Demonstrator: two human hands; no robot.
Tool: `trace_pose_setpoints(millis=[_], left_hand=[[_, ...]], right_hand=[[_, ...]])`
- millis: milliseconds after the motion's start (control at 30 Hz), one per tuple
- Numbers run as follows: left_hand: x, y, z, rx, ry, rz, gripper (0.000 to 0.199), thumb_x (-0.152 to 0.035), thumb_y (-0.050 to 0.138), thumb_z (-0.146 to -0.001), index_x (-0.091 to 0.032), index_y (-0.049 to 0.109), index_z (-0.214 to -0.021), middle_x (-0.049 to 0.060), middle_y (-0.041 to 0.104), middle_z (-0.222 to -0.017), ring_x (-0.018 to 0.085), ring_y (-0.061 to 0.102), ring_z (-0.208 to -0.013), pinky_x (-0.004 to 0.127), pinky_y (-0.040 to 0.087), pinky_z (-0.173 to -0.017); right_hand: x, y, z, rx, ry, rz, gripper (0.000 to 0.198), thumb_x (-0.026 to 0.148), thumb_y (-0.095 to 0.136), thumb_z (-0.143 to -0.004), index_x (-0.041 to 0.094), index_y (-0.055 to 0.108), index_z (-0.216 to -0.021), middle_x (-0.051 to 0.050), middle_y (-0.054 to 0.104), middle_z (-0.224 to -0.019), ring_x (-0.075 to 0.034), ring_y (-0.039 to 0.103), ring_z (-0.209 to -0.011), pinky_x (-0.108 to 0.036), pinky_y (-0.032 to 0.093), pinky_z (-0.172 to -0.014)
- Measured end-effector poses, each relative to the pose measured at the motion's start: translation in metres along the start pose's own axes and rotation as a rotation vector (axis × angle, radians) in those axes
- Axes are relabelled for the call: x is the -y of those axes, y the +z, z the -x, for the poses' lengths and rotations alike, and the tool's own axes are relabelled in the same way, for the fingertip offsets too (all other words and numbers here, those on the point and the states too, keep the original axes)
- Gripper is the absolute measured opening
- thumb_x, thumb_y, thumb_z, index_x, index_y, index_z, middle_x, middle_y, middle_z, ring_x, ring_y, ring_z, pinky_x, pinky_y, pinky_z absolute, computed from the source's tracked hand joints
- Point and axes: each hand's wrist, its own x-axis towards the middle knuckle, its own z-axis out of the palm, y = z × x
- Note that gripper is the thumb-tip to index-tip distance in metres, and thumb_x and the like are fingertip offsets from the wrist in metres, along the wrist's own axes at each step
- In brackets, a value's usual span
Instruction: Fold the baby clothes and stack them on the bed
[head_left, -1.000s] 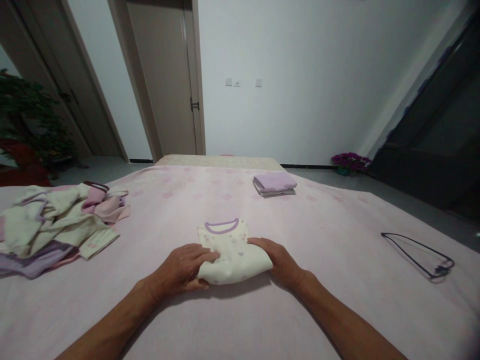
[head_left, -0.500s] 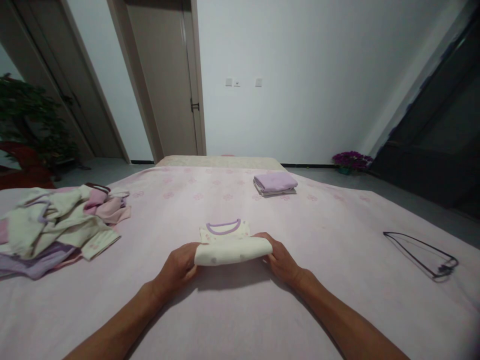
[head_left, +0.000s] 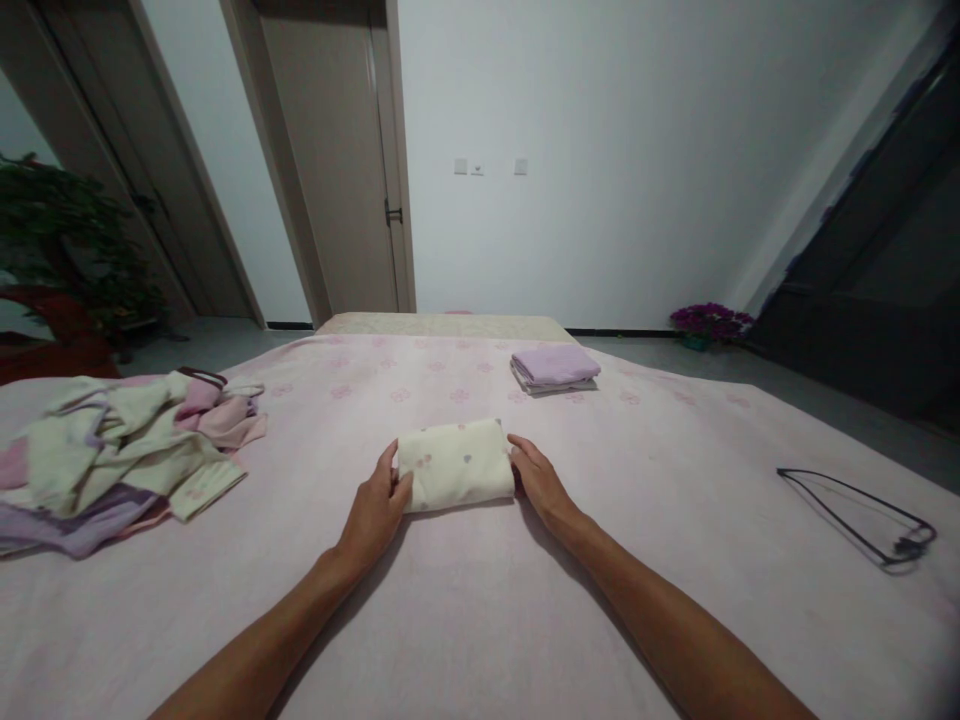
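Note:
A cream child's shirt (head_left: 457, 465) with small grey and pinkish prints lies folded into a flat rectangle on the bed. My left hand (head_left: 379, 505) grips its left edge, thumb on top and fingers along the side. At the right edge, my right hand (head_left: 544, 485) rests with fingers stretched forward against the cloth. The purple-trimmed neckline is hidden under the fold.
Loose clothes (head_left: 135, 450) in cream, pink and purple are heaped at the left. Toward the far side sits a folded stack with a lilac garment (head_left: 555, 366) on top. A black wire-like frame (head_left: 855, 515) lies at the right on the pink-patterned bed sheet (head_left: 465, 630).
The rolled lower part of the shirt has been turned over away from me, covering the neckline. My hands have moved slightly forward, and the right hand's fingers have loosened.

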Motion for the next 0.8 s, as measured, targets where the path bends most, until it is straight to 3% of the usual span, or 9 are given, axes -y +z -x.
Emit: trace_pose_setpoints(millis=[133, 333, 500, 600, 667, 800], left_hand=[[-0.001, 0.002, -0.004, 0.020, -0.011, -0.050, 0.064, -0.037, 0.041, -0.095, -0.013, 0.030, -0.154, 0.007, 0.070, -0.092, 0.021, 0.065, -0.078, 0.027, 0.041, -0.068], [0.002, -0.004, -0.011, 0.134, -0.055, -0.289, 0.063, -0.036, 0.041, -0.097, -0.017, 0.025, -0.155, 0.007, 0.071, -0.091, 0.021, 0.064, -0.072, 0.027, 0.036, -0.063], [0.004, -0.013, -0.015, 0.161, -0.078, -0.428, 0.054, -0.044, 0.043, -0.096, -0.018, 0.044, -0.143, 0.010, 0.071, -0.108, 0.024, 0.066, -0.090, 0.029, 0.039, -0.070], [0.003, -0.015, -0.016, 0.163, -0.104, -0.486, 0.046, -0.050, 0.043, -0.095, -0.018, 0.058, -0.124, 0.013, 0.069, -0.116, 0.027, 0.066, -0.096, 0.031, 0.039, -0.072], [0.004, -0.016, -0.018, 0.174, -0.122, -0.497, 0.045, -0.052, 0.043, -0.094, -0.018, 0.061, -0.116, 0.014, 0.068, -0.115, 0.027, 0.066, -0.093, 0.031, 0.039, -0.070], [0.008, -0.015, -0.023, 0.183, -0.099, -0.433, 0.038, -0.052, 0.045, -0.092, -0.019, 0.063, -0.098, 0.012, 0.068, -0.103, 0.024, 0.064, -0.084, 0.030, 0.037, -0.066]], right_hand=[[0.011, 0.003, 0.002, 0.090, 0.047, 0.288, 0.056, 0.043, 0.039, -0.098, 0.018, 0.043, -0.148, -0.012, 0.071, -0.116, -0.026, 0.066, -0.105, -0.034, 0.045, -0.086], [0.018, 0.004, 0.003, 0.110, 0.030, 0.587, 0.045, 0.039, 0.036, -0.100, 0.024, 0.048, -0.142, -0.008, 0.075, -0.103, -0.026, 0.070, -0.095, -0.033, 0.042, -0.077], [0.016, -0.003, 0.001, 0.106, 0.044, 0.614, 0.048, 0.046, 0.041, -0.098, 0.022, 0.050, -0.139, -0.009, 0.072, -0.114, -0.024, 0.067, -0.100, -0.031, 0.041, -0.079], [0.017, -0.006, 0.001, 0.113, 0.014, 0.599, 0.039, 0.046, 0.041, -0.098, 0.023, 0.062, -0.122, -0.007, 0.069, -0.115, -0.022, 0.065, -0.102, -0.030, 0.040, -0.079], [0.016, -0.006, 0.000, 0.116, -0.002, 0.596, 0.036, 0.045, 0.041, -0.098, 0.023, 0.066, -0.110, -0.006, 0.068, -0.111, -0.021, 0.064, -0.099, -0.030, 0.039, -0.077], [0.012, -0.006, -0.003, 0.107, 0.011, 0.564, 0.031, 0.045, 0.046, -0.094, 0.022, 0.065, -0.104, -0.007, 0.065, -0.109, -0.021, 0.064, -0.094, -0.030, 0.039, -0.075]])
